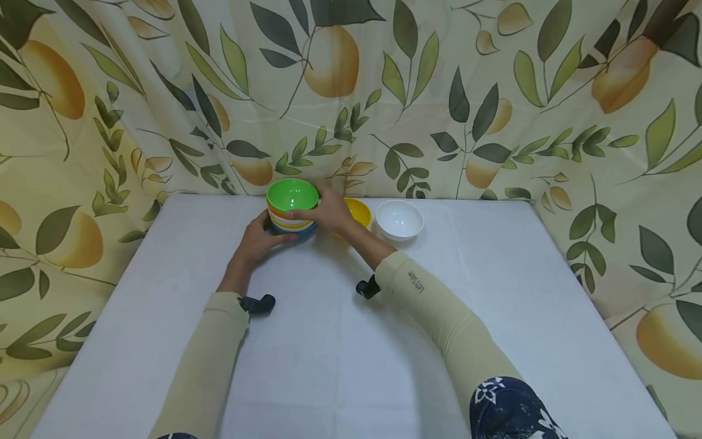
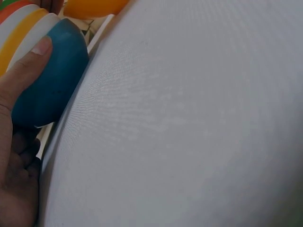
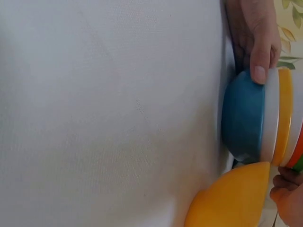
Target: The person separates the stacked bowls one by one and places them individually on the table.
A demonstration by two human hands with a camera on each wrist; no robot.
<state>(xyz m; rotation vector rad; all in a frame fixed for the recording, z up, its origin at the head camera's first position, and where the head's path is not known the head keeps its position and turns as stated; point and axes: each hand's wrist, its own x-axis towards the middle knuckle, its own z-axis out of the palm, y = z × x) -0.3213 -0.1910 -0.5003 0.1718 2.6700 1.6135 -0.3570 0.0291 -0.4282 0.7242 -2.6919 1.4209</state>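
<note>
A stack of nested bowls stands at the table's back edge, with a green bowl (image 1: 292,194) on top and a blue bowl (image 2: 59,71) at the bottom; white, yellow and orange-red rims show between. My left hand (image 1: 258,239) grips the lower stack, its thumb lying on the blue bowl (image 3: 242,118) in both wrist views. Higher on the stack, my right hand (image 1: 331,210) holds the right side near the green and orange-red bowls, thumb in front. Its far fingers are hidden behind the stack.
Right of the stack sits a yellow bowl (image 1: 359,212), partly behind my right hand and forearm. A white bowl (image 1: 400,220) stands beside it. The white-covered table (image 1: 307,366) ends at a patterned curtain (image 1: 417,122) along its back.
</note>
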